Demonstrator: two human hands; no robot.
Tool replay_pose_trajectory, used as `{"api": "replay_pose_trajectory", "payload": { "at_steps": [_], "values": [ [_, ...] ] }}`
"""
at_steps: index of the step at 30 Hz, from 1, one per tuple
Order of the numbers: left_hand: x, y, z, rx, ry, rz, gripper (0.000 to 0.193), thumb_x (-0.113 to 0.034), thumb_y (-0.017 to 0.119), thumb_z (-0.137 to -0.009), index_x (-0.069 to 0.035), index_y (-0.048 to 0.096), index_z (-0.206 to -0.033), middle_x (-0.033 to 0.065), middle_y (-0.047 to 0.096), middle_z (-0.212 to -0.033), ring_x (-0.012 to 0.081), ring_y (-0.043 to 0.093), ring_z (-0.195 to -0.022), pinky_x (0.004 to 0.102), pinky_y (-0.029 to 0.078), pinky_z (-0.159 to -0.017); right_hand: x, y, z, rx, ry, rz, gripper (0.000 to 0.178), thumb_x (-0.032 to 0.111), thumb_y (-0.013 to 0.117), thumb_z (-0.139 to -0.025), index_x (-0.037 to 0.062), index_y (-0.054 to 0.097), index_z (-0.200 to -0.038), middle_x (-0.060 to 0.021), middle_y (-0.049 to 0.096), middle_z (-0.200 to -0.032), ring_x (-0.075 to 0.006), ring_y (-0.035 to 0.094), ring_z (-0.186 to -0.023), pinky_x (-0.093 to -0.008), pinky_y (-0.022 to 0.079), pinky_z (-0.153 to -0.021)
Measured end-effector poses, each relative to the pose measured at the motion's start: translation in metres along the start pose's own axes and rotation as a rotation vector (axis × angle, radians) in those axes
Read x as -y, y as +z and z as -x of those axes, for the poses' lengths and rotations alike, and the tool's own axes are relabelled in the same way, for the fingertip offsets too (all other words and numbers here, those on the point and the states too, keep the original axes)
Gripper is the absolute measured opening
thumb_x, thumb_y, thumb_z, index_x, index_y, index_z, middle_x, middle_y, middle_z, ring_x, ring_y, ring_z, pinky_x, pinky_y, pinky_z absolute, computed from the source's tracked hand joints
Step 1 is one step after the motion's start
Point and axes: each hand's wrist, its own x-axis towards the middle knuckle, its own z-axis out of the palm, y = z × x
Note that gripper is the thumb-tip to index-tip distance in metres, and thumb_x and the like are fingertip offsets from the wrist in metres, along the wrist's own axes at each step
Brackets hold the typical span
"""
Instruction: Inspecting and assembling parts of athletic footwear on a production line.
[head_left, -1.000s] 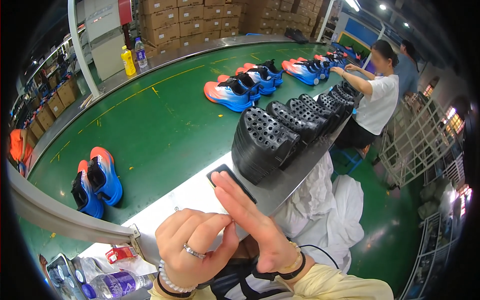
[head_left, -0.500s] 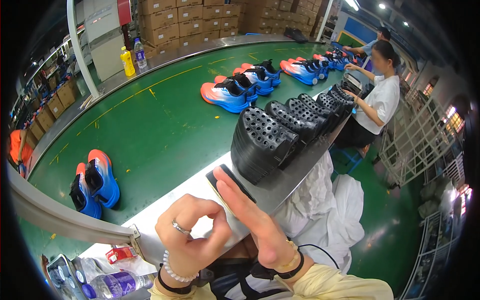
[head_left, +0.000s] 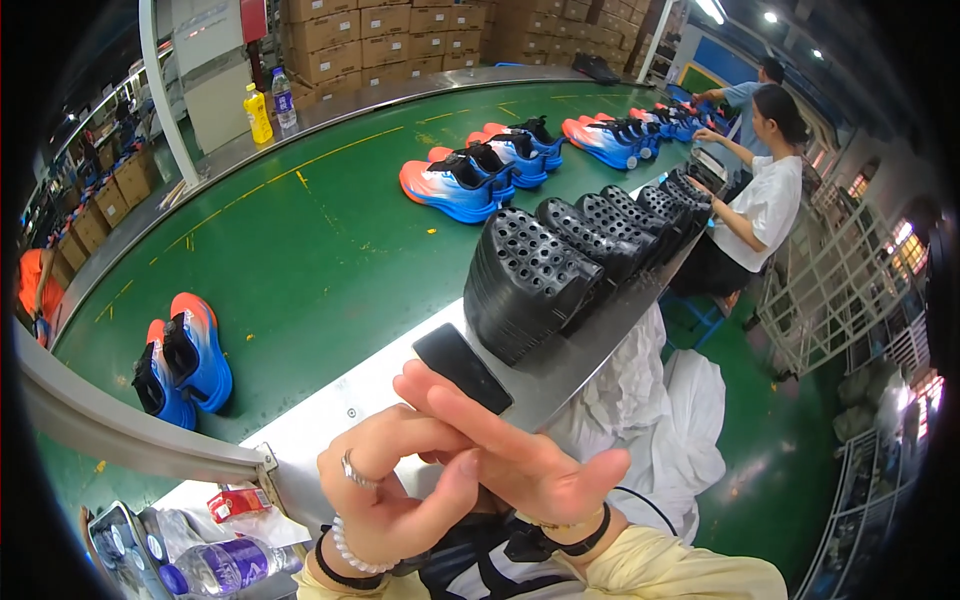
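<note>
My left hand (head_left: 385,485), with a ring and a beaded bracelet, has its fingers curled and its thumb bent in against my right hand. Whether anything small sits between those fingertips is hidden. Palm turned up, my right hand (head_left: 540,470) has its fingers stretched out to the left and its thumb apart, with nothing lying in it. Both hands meet above the near edge of the pale metal bench (head_left: 370,385). Just beyond them lies a black smartphone (head_left: 465,368). Behind the phone rises a stack of black, perforated, foot-shaped pieces (head_left: 525,285).
Several more black stacks (head_left: 620,235) line the bench towards a seated co-worker (head_left: 760,200). Blue and orange sneakers (head_left: 190,360) stand on the green belt (head_left: 320,260). At lower left are a purple-labelled bottle (head_left: 235,565) and a metal post (head_left: 140,420). White sheeting (head_left: 680,430) hangs at right.
My right hand has turned palm up and its thumb has swung out to the right. My left fingers have come against it. More of the phone shows now.
</note>
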Motion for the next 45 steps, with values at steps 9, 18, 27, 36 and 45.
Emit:
{"api": "replay_pose_trajectory", "payload": {
  "at_steps": [9,18,27,36,45],
  "values": [
    [0.0,-0.008,0.011,0.0,0.277,-0.287,0.036,0.019,0.065,-0.058,0.0,0.063,-0.089,0.0103,0.063,-0.074,0.0204,0.062,-0.059,0.0276,0.044,-0.053,-0.015,0.009,-0.001,-0.005,-0.029,0.088,0.138,0.1,0.018,-0.059,0.0021,0.012,-0.155,-0.023,0.0,-0.161,-0.0416,0.004,-0.148,-0.0593,0.006,-0.116],
    [0.005,-0.019,0.01,0.061,0.381,-0.321,0.039,0.007,0.08,-0.059,-0.005,0.066,-0.093,0.0073,0.069,-0.08,0.02,0.065,-0.064,0.0269,0.048,-0.053,-0.027,0.009,-0.002,0.027,-0.075,0.119,0.135,0.099,0.028,-0.06,0.0073,0.008,-0.157,-0.0229,-0.003,-0.161,-0.0386,0.002,-0.149,-0.0539,0.005,-0.116],
    [-0.001,-0.026,0.014,-0.007,0.257,-0.262,0.033,0.007,0.078,-0.062,-0.004,0.065,-0.09,0.009,0.068,-0.077,0.0225,0.066,-0.067,0.0281,0.051,-0.056,-0.032,0.013,-0.001,0.068,-0.065,0.136,0.136,0.099,0.033,-0.063,0.0027,0.006,-0.156,-0.025,-0.002,-0.161,-0.0356,0.001,-0.149,-0.0496,0.002,-0.117],
    [-0.01,-0.036,0.019,-0.001,0.387,-0.506,0.031,0.006,0.077,-0.061,-0.001,0.064,-0.088,0.0065,0.066,-0.072,0.0206,0.061,-0.059,0.0276,0.049,-0.052,-0.024,0.019,-0.004,0.011,-0.141,0.75,0.125,0.09,0.037,-0.073,-0.0068,0.021,-0.151,-0.0297,0.011,-0.158,-0.0428,0.007,-0.148,-0.0528,0.008,-0.117],
    [-0.021,-0.044,0.023,0.052,0.422,-0.802,0.025,0.004,0.069,-0.063,-0.004,0.06,-0.085,0.0056,0.062,-0.067,0.0227,0.058,-0.055,0.0308,0.044,-0.05,-0.028,0.023,-0.007,0.027,-0.184,0.978,0.124,0.089,0.031,-0.075,-0.0109,0.028,-0.147,-0.0328,0.02,-0.154,-0.0446,0.013,-0.147,-0.0527,0.009,-0.117]
  ]
}}
